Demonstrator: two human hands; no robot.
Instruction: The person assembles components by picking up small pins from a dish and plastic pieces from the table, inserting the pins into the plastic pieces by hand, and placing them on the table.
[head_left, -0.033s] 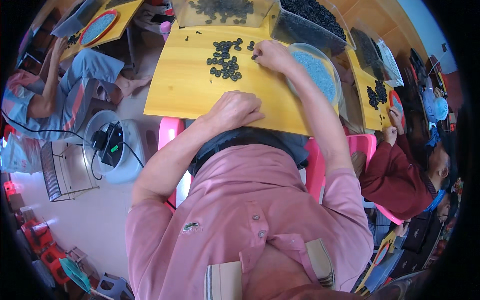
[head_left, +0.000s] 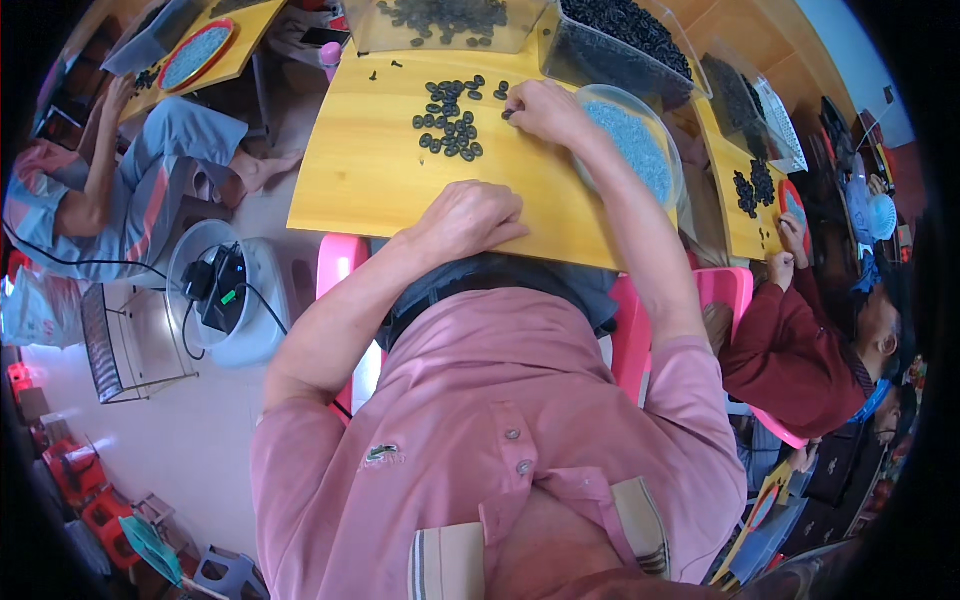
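Dark oval pieces (head_left: 450,125): scattered loose on the yellow surface (head_left: 370,180), far half, just left of the right hand.
Right hand (head_left: 540,108): stretched forward, fingertips (head_left: 512,113) pinched down at the right edge of the scatter; its grip looks closed on one small dark piece, though the piece itself is mostly hidden.
Left hand (head_left: 470,218): resting on the near edge of the surface, fingers curled into a loose fist; whether the grip has hold of anything cannot be told.
Clear bowl (head_left: 640,150): round, filled with pale blue-grey bits, just right of the right wrist.
Clear bins (head_left: 450,20): at the far edge, holding more dark pieces.
Pink chair (head_left: 340,265): under the person, showing on both sides.
Other people: one seated at the left in blue, one at the right in dark red, each at a separate yellow surface.
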